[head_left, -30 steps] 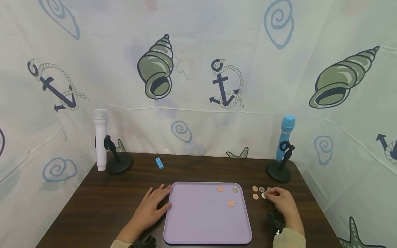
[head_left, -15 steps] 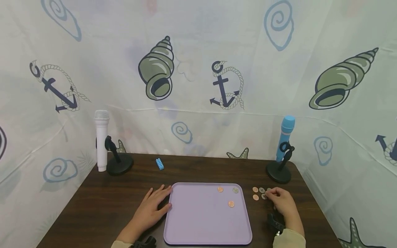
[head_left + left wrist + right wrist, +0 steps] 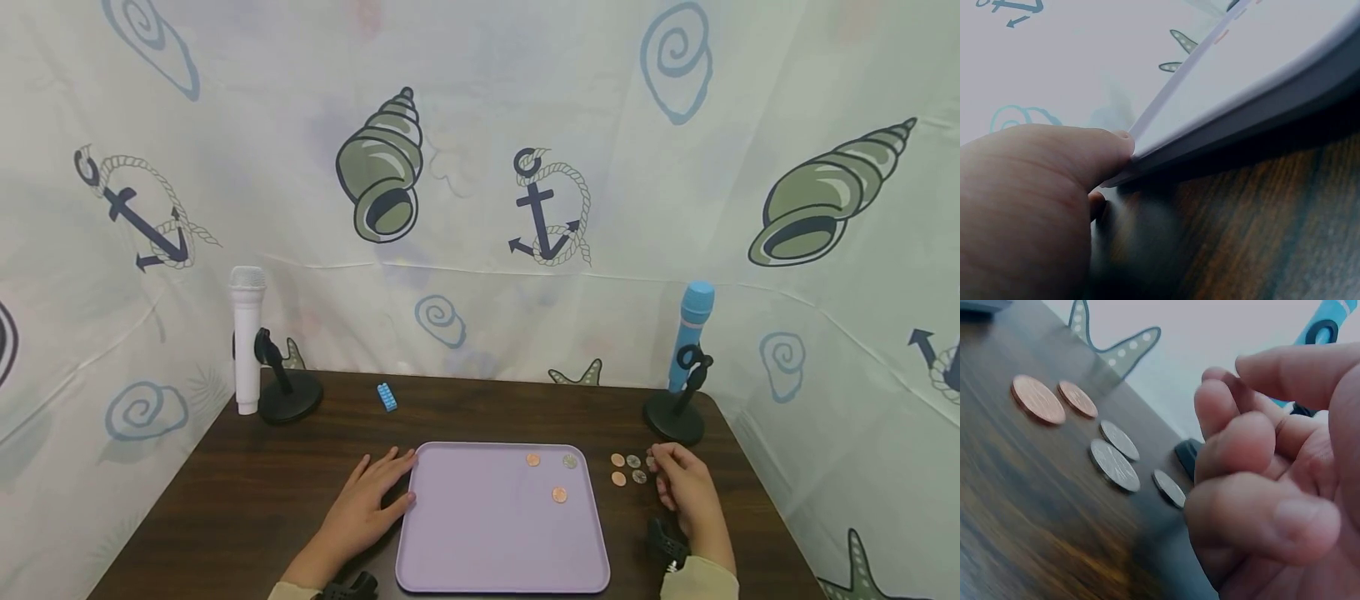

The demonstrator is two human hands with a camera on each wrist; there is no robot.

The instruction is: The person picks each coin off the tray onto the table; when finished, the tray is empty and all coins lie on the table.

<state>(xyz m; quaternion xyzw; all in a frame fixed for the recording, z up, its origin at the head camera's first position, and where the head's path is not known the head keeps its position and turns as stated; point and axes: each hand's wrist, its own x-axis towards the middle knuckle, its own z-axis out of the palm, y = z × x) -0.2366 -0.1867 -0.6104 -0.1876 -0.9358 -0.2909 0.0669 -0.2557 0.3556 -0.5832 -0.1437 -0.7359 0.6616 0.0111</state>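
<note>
Tray (image 3: 501, 546): pale purple, with rounded corners and a low raised rim; laid flat on the dark, wood-grained surface (image 3: 213, 533).
Coins on tray: two orange-tinted copper coins (image 3: 559, 495) and one dull silver coin (image 3: 570, 461), well apart in the far right part.
Loose coins: two copper discs (image 3: 1038, 399) and three grey-silver discs (image 3: 1115, 465), thin and round, grouped flat to the right of the tray; relief is shown on some faces.
Left hand (image 3: 367, 504): fingers outstretched, tray's left edge touched.
Right hand (image 3: 684, 485): fingers loosely bent and empty, held at the rightmost silver disc, which is partly covered in the head view; whether contact is made cannot be told.
</note>
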